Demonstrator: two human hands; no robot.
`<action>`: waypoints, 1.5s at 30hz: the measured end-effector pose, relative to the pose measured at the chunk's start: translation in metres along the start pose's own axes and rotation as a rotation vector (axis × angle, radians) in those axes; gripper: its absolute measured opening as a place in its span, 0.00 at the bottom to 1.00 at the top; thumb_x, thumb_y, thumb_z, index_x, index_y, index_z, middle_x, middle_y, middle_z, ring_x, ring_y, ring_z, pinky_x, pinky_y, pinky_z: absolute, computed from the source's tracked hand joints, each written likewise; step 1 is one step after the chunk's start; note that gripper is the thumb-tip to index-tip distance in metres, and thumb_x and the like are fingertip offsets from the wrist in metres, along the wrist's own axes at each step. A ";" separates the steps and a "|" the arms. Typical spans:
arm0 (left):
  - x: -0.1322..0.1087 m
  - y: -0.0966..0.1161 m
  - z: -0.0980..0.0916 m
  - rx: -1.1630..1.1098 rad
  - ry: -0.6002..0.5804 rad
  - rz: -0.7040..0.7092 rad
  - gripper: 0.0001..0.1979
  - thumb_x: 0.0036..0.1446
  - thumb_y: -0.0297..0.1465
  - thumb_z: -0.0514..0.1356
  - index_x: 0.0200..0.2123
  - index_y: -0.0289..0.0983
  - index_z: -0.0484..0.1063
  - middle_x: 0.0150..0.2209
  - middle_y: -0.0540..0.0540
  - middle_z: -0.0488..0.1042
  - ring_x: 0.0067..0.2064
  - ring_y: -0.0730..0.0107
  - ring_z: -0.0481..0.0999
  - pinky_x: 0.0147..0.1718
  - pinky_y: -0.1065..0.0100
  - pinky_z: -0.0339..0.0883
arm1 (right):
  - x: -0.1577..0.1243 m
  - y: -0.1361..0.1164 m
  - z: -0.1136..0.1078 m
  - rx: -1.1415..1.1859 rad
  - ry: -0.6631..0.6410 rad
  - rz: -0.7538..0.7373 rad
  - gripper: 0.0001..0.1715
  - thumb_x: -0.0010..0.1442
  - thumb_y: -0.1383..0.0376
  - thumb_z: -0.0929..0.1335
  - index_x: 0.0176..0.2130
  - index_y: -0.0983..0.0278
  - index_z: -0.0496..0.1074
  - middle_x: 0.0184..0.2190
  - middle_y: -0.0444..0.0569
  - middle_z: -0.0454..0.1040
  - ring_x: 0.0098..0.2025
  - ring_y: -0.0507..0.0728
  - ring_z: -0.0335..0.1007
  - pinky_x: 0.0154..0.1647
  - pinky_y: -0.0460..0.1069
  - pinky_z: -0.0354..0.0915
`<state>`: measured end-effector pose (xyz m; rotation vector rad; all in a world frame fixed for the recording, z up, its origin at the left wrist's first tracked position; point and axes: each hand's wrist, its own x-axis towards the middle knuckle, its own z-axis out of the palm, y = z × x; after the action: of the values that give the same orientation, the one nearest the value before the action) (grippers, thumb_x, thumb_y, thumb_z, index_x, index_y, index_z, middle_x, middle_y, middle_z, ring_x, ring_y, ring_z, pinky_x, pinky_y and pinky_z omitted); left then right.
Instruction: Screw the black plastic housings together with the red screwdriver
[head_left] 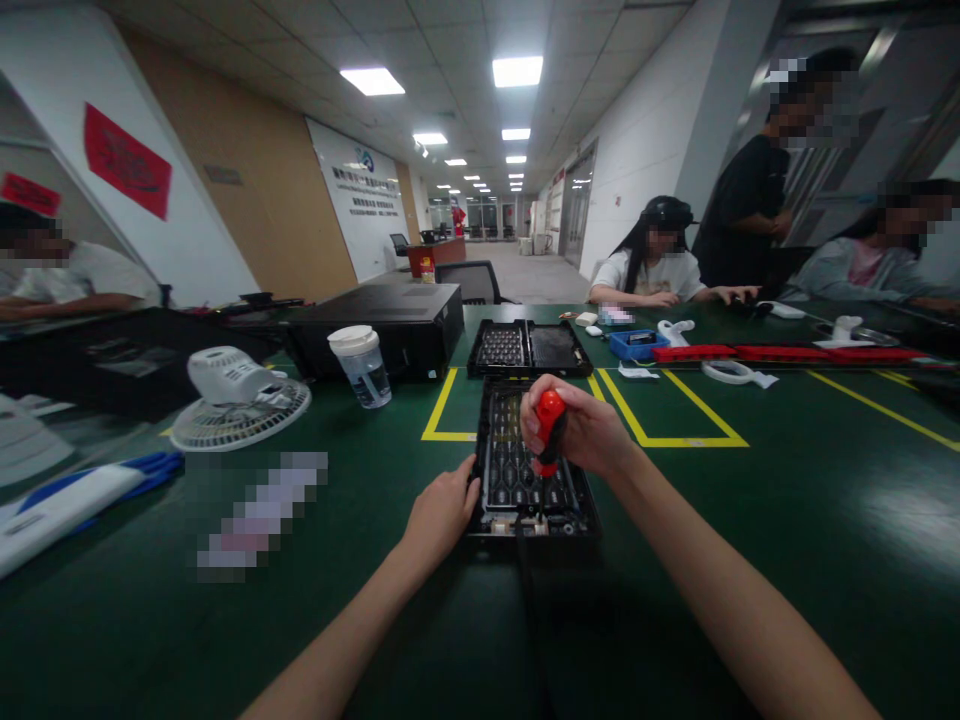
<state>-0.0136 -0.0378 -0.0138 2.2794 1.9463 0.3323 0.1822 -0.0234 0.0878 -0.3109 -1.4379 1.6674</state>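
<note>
My right hand is closed round the red and black handle of a screwdriver. The tool stands nearly upright, its shaft pointing down at the near end of a black plastic case. Inside this case is a grid of rounded cells, with small pale parts along the near edge. My left hand grips the case's left side, thumb near the rim; some fingers are hidden. A black strap or cable runs from the case's near edge toward me. Whether the screwdriver tip touches a screw is too small to tell.
Beyond lies a second, opened black case. A white-lidded clear cup, a large black box and a white fan stand left. A blue tray and red strips lie right. Other people sit and stand around the green table.
</note>
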 end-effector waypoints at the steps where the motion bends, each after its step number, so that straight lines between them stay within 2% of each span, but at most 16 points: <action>1: 0.000 0.000 0.000 -0.003 0.003 0.002 0.22 0.60 0.38 0.44 0.57 0.41 0.54 0.39 0.41 0.73 0.39 0.66 0.73 0.38 0.68 0.63 | 0.000 0.000 -0.001 -0.004 -0.004 0.001 0.11 0.54 0.59 0.57 0.34 0.63 0.60 0.25 0.45 0.63 0.24 0.53 0.62 0.24 0.49 0.59; 14: 0.000 -0.002 0.001 -0.029 0.017 0.031 0.22 0.60 0.38 0.43 0.57 0.39 0.55 0.39 0.41 0.73 0.40 0.66 0.73 0.39 0.68 0.63 | -0.002 -0.001 -0.011 -0.022 -0.043 -0.029 0.10 0.56 0.59 0.57 0.34 0.63 0.60 0.27 0.46 0.65 0.26 0.52 0.65 0.27 0.50 0.61; 25: 0.000 -0.002 0.002 -0.020 0.018 0.027 0.22 0.60 0.39 0.43 0.56 0.41 0.55 0.39 0.42 0.73 0.39 0.66 0.73 0.39 0.68 0.63 | -0.002 0.000 -0.019 0.039 -0.124 -0.053 0.10 0.58 0.61 0.58 0.37 0.65 0.62 0.32 0.49 0.67 0.30 0.54 0.67 0.32 0.51 0.62; 31: 0.001 -0.004 0.005 -0.026 0.033 0.040 0.23 0.60 0.39 0.42 0.57 0.41 0.54 0.38 0.42 0.73 0.39 0.66 0.73 0.38 0.68 0.63 | -0.003 -0.004 -0.017 0.031 -0.138 -0.037 0.09 0.58 0.61 0.59 0.37 0.65 0.61 0.32 0.50 0.67 0.31 0.54 0.66 0.33 0.51 0.62; 45: 0.002 -0.004 0.006 -0.012 0.034 0.033 0.22 0.60 0.39 0.43 0.57 0.41 0.54 0.38 0.43 0.73 0.38 0.65 0.73 0.36 0.68 0.63 | -0.006 -0.012 -0.012 -0.012 -0.127 -0.030 0.06 0.59 0.65 0.60 0.37 0.65 0.61 0.35 0.50 0.67 0.35 0.55 0.67 0.41 0.60 0.64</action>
<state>-0.0157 -0.0348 -0.0201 2.3158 1.9191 0.3876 0.1997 -0.0207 0.0926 -0.1926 -1.5390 1.6801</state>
